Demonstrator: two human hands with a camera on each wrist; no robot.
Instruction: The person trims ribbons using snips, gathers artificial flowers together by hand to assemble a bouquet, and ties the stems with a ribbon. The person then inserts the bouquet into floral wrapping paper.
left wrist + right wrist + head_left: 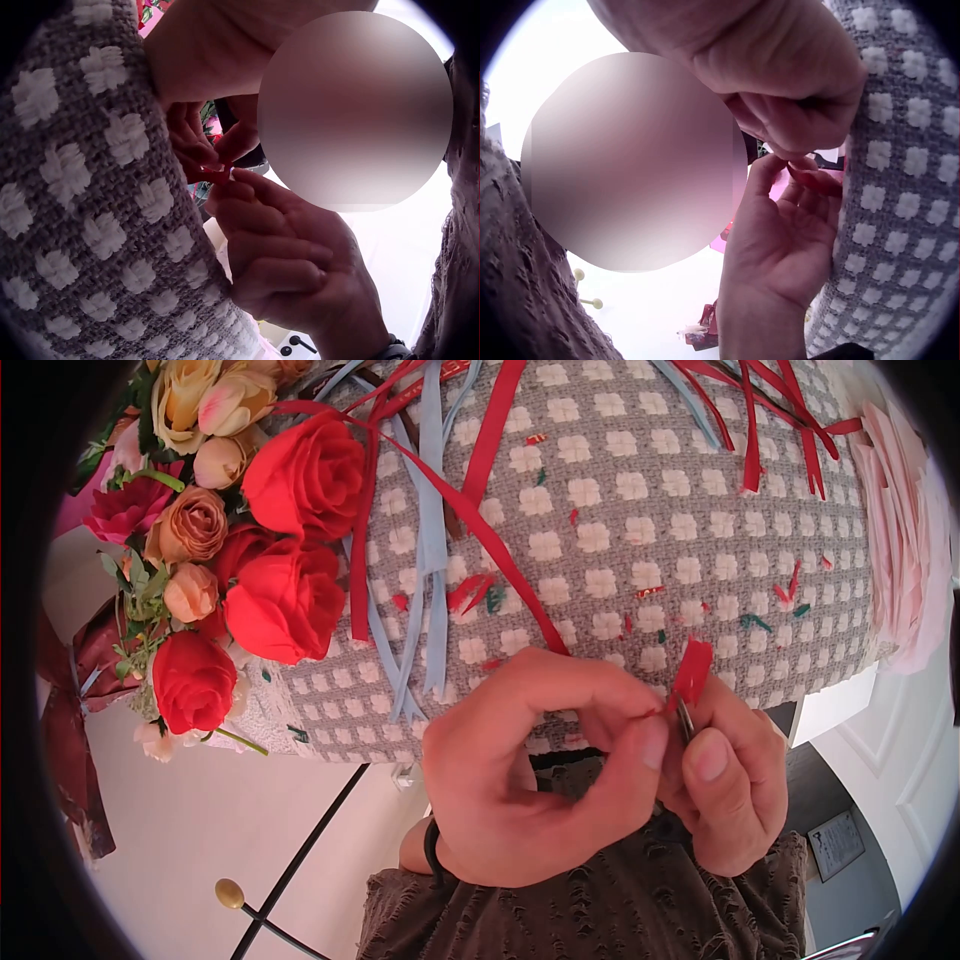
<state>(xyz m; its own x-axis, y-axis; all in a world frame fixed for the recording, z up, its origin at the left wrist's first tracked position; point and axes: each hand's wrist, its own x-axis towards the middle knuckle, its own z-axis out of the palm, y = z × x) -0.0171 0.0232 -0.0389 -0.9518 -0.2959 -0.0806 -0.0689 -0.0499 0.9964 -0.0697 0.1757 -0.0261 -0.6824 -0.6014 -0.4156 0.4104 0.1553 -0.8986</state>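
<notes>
A short piece of red ribbon (pixel 692 670) sticks up between my two hands, low in the head view. My left hand (pixel 540 770) pinches red material between thumb and forefinger, its fingers curved into a ring. Close beside it, my right hand (pixel 730 780) pinches the ribbon's base, thumb against forefinger. A slim metal piece (pixel 685 718) shows at the right fingertips; its kind is hidden by the hand. In the right wrist view the red strip (pixel 817 181) runs across the left fingertips. The left wrist view has both hands' fingertips meeting at the ribbon (pixel 216 176).
Grey cloth with white squares (pixel 640 490) covers the surface before me. Small red and green scraps (pixel 755 622) lie scattered on it. Red roses (pixel 305 475) and other flowers fill the left side. Long red ribbons (pixel 495 430) and blue ribbons (pixel 432 510) trail over the cloth. Pink sheets (pixel 905 540) are stacked at right.
</notes>
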